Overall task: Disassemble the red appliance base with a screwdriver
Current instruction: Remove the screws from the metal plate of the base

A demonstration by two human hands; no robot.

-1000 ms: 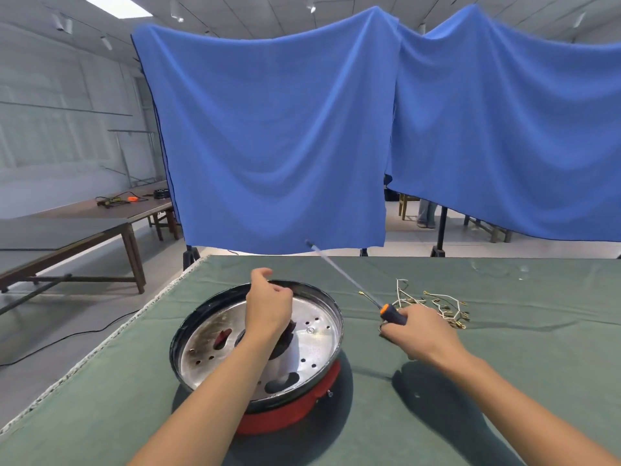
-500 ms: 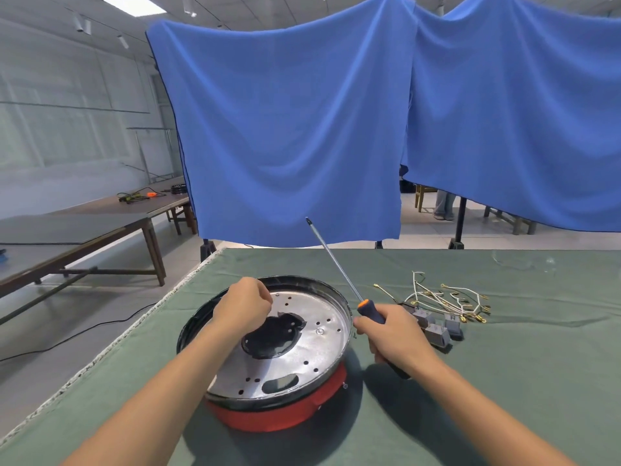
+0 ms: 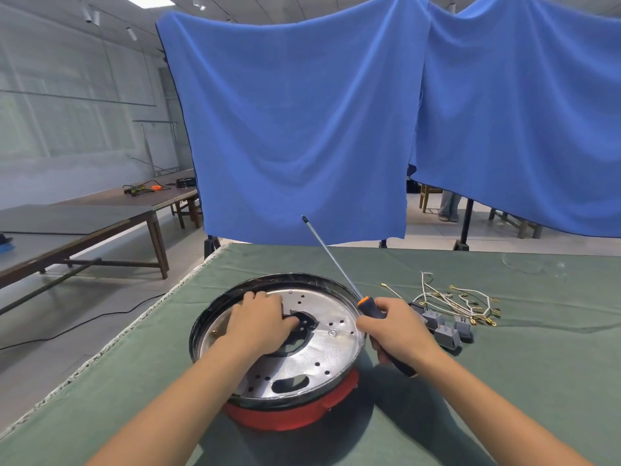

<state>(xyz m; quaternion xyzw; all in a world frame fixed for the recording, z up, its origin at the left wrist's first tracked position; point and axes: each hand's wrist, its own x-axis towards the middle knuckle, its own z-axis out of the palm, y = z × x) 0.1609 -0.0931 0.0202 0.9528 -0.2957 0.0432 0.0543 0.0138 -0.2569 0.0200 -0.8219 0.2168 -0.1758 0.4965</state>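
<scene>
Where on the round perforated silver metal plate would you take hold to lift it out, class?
Hook fingers into the large dark central opening of the round perforated silver metal plate, from above: it lies flat inside the black rim, edges recessed.
</scene>
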